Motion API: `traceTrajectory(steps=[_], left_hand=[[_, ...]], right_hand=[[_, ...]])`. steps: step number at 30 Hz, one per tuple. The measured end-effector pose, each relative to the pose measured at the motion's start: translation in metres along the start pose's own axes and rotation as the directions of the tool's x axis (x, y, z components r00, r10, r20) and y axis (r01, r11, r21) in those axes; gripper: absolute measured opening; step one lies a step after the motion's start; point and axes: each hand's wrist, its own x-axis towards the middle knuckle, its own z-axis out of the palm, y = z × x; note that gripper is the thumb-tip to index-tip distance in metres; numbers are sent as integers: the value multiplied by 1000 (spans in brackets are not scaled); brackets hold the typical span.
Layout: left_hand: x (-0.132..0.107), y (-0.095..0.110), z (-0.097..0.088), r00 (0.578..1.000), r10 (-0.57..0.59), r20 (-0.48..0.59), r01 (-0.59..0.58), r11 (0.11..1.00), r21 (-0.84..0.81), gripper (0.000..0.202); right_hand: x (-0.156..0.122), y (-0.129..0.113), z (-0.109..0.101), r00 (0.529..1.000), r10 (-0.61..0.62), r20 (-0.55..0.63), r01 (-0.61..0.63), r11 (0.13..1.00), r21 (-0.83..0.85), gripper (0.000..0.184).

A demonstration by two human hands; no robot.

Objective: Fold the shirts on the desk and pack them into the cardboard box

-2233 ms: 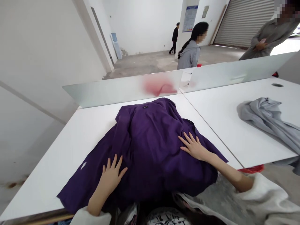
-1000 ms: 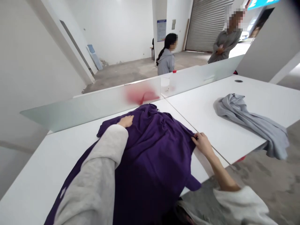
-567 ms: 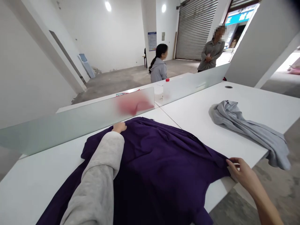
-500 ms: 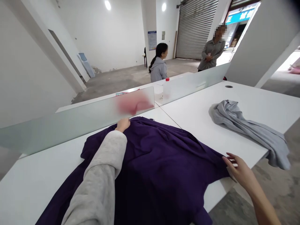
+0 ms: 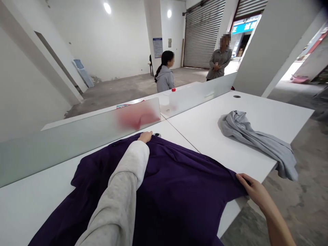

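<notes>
Seeing a purple shirt (image 5: 179, 198) lying spread over the near left part of the table (image 5: 276, 112), running out of frame at the bottom, so not getting any view of the lower end. Pinching a corner of it between thumb and finger of the right hand (image 5: 253, 192) by the table's front edge, probably holding that side taut. Reaching over with the left hand (image 5: 145, 137) to the shirt's far edge, beside the table's cable hole (image 5: 157, 135), maybe steadying that end, but tucking the fingers out of sight, so not being able to tell gripping from resting. Also covering some cloth with the sleeve (image 5: 123, 191), and losing folds in the dark colour. Farther right, spotting grey clothing (image 5: 256, 137) hanging partly off the table, probably just parked aside. Along the table's back, noticing a frosted divider (image 5: 77, 140) blurring something red (image 5: 135, 115), no clue what. Beyond the table, making out a person (image 5: 164, 78), apparently sitting, hidden lower down.
</notes>
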Motion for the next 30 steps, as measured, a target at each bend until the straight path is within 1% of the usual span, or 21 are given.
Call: traceTrajectory(steps=[3, 6, 7, 8, 9, 11, 12, 14, 16, 17, 19, 20, 21, 22, 23, 25, 26, 27, 28, 29, 30], left_hand=[[7, -3, -10, 996, -40, -84, 26, 986, -162, 30], [9, -9, -24, 971, -119, -207, 32, 924, -382, 24], [7, -11, -30, 955, -159, -249, 28, 888, -460, 23], [5, -14, -36, 936, -204, -286, 20, 845, -535, 24], [1, -18, -43, 916, -249, -315, 10, 797, -604, 25], [-10, -28, -55, 879, -333, -341, -13, 698, -716, 27], [-16, -35, -59, 866, -369, -339, -19, 652, -758, 25], [-30, -50, -61, 850, -428, -306, -6, 573, -819, 21], [-46, -68, -55, 842, -479, -247, 44, 518, -854, 21], [-55, -77, -50, 838, -502, -213, 81, 500, -863, 21], [-73, -95, -37, 827, -541, -151, 159, 484, -861, 24], [-82, -103, -31, 821, -556, -130, 195, 487, -851, 25], [-90, -110, -25, 814, -568, -121, 223, 497, -838, 27], [-97, -116, -21, 808, -576, -124, 240, 514, -823, 27], [-101, -120, -18, 804, -579, -139, 246, 537, -807, 28], [-102, -124, -15, 798, -571, -193, 233, 588, -774, 29], [-99, -123, -15, 797, -560, -225, 216, 613, -760, 29], [-94, -121, -15, 796, -549, -255, 197, 634, -747, 29], [-88, -118, -15, 795, -537, -281, 178, 650, -739, 30], [-80, -115, -16, 796, -526, -301, 159, 661, -733, 31], [-72, -110, -16, 796, -518, -312, 144, 664, -733, 33]], right_hand=[[5, -6, -4, 999, -10, -36, 11, 999, 39, 47], [5, -24, -12, 979, -86, -184, 90, 996, 12, 45], [3, -32, -16, 950, -157, -271, 153, 988, -39, 43], [-1, -41, -21, 901, -257, -349, 229, 966, -120, 39], [-7, -52, -27, 837, -378, -396, 311, 924, -224, 34], [-24, -76, -38, 685, -614, -393, 466, 783, -412, 20], [-34, -89, -42, 620, -699, -356, 539, 709, -454, 14], [-59, -118, -46, 539, -807, -243, 700, 589, -403, 11], [-86, -147, -41, 498, -861, -99, 832, 507, -225, 15], [-99, -160, -37, 480, -877, 4, 872, 477, -115, 17], [-120, -179, -24, 410, -880, 239, 888, 445, 113, 19], [-126, -183, -17, 374, -865, 334, 867, 454, 204, 22], [-128, -183, -10, 365, -841, 399, 836, 485, 256, 25], [-125, -179, -4, 399, -814, 422, 808, 530, 258, 27], [-118, -172, 2, 475, -781, 405, 782, 586, 214, 28], [-95, -149, 13, 678, -683, 272, 701, 712, 41, 30], [-82, -136, 18, 764, -614, 200, 633, 773, -46, 33], [-70, -124, 24, 831, -533, 157, 551, 827, -111, 36], [-61, -113, 31, 882, -445, 156, 466, 871, -152, 39], [-55, -105, 37, 913, -358, 193, 390, 905, -169, 41], [-53, -100, 44, 921, -291, 258, 338, 927, -164, 40]])
